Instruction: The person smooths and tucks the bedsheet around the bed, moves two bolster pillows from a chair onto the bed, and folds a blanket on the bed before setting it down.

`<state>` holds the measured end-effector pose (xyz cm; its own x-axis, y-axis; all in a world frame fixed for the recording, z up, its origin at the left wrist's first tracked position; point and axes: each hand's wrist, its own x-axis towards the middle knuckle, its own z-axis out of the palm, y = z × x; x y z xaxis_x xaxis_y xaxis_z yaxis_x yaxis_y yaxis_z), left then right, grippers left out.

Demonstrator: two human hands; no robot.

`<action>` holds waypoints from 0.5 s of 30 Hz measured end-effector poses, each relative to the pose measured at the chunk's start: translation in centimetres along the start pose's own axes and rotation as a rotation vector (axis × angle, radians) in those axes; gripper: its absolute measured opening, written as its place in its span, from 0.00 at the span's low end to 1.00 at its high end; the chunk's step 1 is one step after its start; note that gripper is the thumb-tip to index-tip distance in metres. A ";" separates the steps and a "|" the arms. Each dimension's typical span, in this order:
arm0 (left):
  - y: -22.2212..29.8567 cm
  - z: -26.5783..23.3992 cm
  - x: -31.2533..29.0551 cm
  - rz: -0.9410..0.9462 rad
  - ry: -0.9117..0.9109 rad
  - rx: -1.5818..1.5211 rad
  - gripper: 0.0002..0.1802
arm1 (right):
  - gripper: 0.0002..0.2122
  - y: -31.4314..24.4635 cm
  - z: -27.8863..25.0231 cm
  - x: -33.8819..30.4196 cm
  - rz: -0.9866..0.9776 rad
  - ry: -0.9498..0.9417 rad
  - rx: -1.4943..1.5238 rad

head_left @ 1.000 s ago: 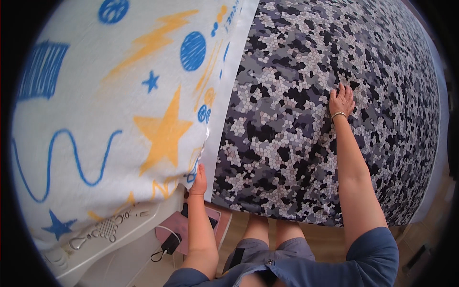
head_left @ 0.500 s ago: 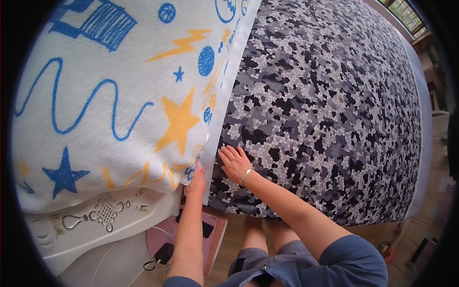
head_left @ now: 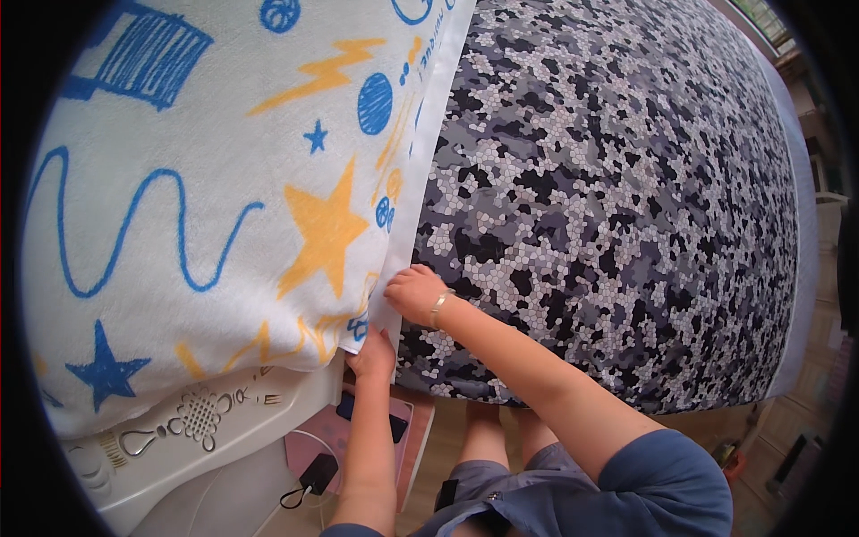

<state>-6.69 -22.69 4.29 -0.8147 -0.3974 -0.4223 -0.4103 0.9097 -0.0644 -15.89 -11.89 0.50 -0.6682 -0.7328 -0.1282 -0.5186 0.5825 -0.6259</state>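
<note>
- The white fleece blanket [head_left: 206, 134], printed with blue and yellow stars, wavy lines and scribbled shapes, covers the left side; its near right corner lies beside both hands.
- The right hand [head_left: 416, 295] is at the near end of the white strip [head_left: 438, 107], just right of the blanket's edge. Its fingers [head_left: 399, 283] are close together and bent downward onto the strip; whether they pinch it cannot be told.
- The left hand [head_left: 374, 355] is nearer than the right one, touching the blanket's corner from the near side. Its fingers are partly hidden, so it cannot be told whether they are clamped on the cloth.
- A light bracelet [head_left: 438, 310] circles the right wrist.
- The white strip runs from near to far between the blanket and the patterned sheet [head_left: 608, 215], which spreads over the right side in grey, black and white patches.
- The blanket's near edge hangs onto a white headboard [head_left: 291, 404] with a raised metallic ornament [head_left: 199, 417].
- On the near left, behind the left forearm, stands a pink table [head_left: 304, 452] with a dark flat device [head_left: 399, 429] right of the forearm and a black adapter [head_left: 319, 471] with a cable left of it.
</note>
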 end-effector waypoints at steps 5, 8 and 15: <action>4.0 1.1 2.0 0.448 0.099 -0.553 0.09 | 0.06 7.2 -2.0 -8.6 0.507 0.593 0.182; 7.2 0.1 6.9 0.562 0.521 -0.634 0.07 | 0.02 9.1 -0.9 -10.7 0.239 0.663 0.237; 10.0 1.3 14.3 0.414 0.585 -0.423 0.13 | 0.03 9.0 -0.9 -10.7 0.233 0.626 0.151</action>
<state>-21.91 -19.11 -3.57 -0.9671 -0.1456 0.2085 -0.0551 0.9204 0.3870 -13.90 1.52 -3.04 -0.9594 -0.2267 0.1679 -0.2744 0.6117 -0.7420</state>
